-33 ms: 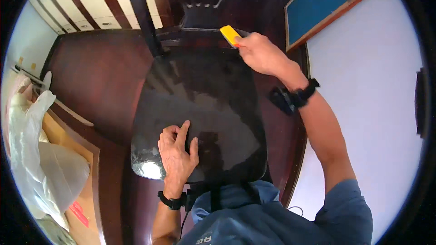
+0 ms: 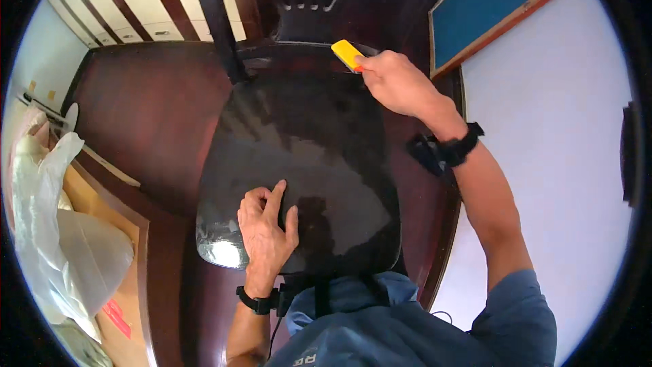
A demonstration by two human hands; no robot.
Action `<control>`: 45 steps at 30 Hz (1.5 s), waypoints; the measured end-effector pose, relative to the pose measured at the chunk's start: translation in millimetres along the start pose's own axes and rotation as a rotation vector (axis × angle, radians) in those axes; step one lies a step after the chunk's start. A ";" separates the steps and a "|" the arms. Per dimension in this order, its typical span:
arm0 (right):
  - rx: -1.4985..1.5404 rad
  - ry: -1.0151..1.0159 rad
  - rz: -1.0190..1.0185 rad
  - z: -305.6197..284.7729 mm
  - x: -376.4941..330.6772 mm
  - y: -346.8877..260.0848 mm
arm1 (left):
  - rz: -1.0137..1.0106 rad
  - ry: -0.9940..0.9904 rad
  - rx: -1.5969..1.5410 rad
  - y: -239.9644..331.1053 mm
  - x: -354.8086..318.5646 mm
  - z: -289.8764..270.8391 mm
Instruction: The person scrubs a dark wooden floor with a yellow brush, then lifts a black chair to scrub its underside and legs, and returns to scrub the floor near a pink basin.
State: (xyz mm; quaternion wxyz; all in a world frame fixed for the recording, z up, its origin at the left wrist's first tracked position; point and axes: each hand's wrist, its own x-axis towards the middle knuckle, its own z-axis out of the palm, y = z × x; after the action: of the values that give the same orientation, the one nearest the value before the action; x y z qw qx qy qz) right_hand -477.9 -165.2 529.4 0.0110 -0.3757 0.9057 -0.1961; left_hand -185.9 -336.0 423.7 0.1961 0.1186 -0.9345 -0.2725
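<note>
A dark, glossy chair seat (image 2: 319,156) fills the middle of the head view, with its slatted chair back (image 2: 309,24) rising at the far side. My left hand (image 2: 267,231) lies on the near left part of the seat, fingers apart and holding nothing. At the seat's far right corner, my right hand (image 2: 401,85) is closed on a small flat yellow block with a red end (image 2: 347,53). The block's exact kind cannot be made out, since my fingers cover part of it. Its yellow end points to the far left, near the foot of the chair back.
On the left stands a wooden surface (image 2: 112,190) bearing white plastic bags (image 2: 51,224). A pale wall (image 2: 543,163) runs along the right, where a wood-framed blue-green board (image 2: 479,10) leans. Dark red floor (image 2: 146,105) surrounds the chair.
My right hand and the yellow block have shifted very slightly to the right and nearer. The background has shifted a little too, while my left hand stays on the seat.
</note>
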 end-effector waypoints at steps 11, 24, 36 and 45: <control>-0.452 0.057 -0.498 30.9 81.7 -10.6 | -0.034 -0.024 -0.034 -4.3 1.6 -0.7; -0.419 0.055 -0.491 40.3 97.8 -3.6 | -0.035 -0.058 -0.080 -2.9 5.1 -0.7; -0.437 0.009 -0.498 31.6 92.9 -3.3 | -0.046 -0.063 -0.095 -6.1 0.5 -2.2; -0.471 -0.022 -0.408 14.3 64.4 18.6 | -0.036 -0.058 -0.104 -2.3 4.7 -5.5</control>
State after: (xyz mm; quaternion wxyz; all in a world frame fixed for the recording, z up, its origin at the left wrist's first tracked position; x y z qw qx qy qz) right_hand -534.3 -202.2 517.6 -0.1060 -0.5442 0.8318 0.0253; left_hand -187.4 -342.0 428.1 0.1697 0.1172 -0.9221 -0.3274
